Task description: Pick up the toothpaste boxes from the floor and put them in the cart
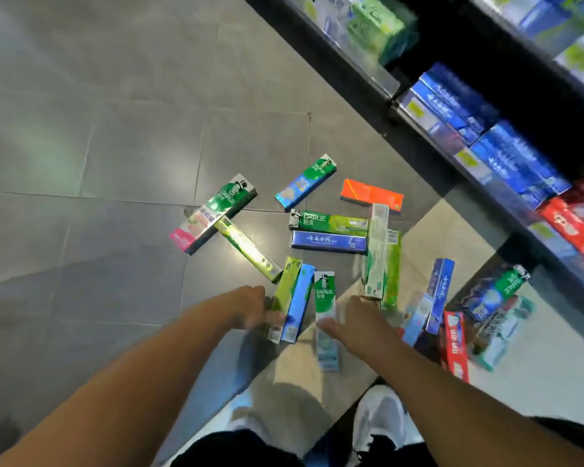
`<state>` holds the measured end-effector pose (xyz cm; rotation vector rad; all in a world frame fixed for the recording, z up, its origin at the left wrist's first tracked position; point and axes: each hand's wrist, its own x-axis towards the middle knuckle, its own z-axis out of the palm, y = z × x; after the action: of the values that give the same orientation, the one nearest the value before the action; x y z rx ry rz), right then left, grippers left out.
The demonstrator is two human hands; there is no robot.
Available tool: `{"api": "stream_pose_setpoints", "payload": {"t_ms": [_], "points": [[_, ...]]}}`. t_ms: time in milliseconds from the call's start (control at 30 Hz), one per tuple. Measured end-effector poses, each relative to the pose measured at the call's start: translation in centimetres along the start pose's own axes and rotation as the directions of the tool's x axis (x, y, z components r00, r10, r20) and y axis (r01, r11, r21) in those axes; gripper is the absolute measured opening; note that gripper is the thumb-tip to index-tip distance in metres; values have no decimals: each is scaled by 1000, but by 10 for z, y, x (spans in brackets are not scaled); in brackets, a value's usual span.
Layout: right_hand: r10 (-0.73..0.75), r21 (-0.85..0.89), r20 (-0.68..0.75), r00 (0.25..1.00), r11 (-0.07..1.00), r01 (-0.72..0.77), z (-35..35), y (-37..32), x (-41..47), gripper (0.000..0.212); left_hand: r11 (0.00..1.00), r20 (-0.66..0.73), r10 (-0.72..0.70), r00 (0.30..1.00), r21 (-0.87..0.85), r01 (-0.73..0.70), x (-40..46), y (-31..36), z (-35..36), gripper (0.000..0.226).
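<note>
**Clutter ahead, open floor to the left**

Scattered toothpaste boxes (327, 242) are crowding the grey floor (98, 163) ahead; stocked shelves (486, 139) are walling off the right. Bare tiles are lying open on the left, and narrow gaps are showing between boxes.

Bare forearms (169, 358) — white sneakers (378, 423)

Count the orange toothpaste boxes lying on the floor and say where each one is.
1. The orange box lies flat at the far edge of the scattered pile, near the shelf base, just beyond the green Darlie box. Others could be hidden under overlapping boxes at the right.
</note>
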<state>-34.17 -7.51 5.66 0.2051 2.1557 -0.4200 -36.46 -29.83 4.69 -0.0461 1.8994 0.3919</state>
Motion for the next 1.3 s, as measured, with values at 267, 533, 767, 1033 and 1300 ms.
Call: {"api": "stream_pose_setpoints", "payload": {"t_ms": [267,533,767,1033,1300], "points": [[36,135,27,999,990,-39,77,26,99,58,987,-1,58,998,-152,-57,121,-7,37,68],[39,223,-62,997,975,-25,104,30,117,58,984,-110,51,993,-165,-69,147,4,67,82],[87,203,-43,995,976,-77,104,29,125,67,958,-215,-58,975,-287,-7,143,8,75,74],[82,258,-134,988,965,-45,77,34,108,57,955,-160,-36,987,-296,-13,133,3,68,85],[-108,240,-118,987,961,134,-9,16,94,49,953,-129,-16,992,-300,-24,121,4,47,62]]}}
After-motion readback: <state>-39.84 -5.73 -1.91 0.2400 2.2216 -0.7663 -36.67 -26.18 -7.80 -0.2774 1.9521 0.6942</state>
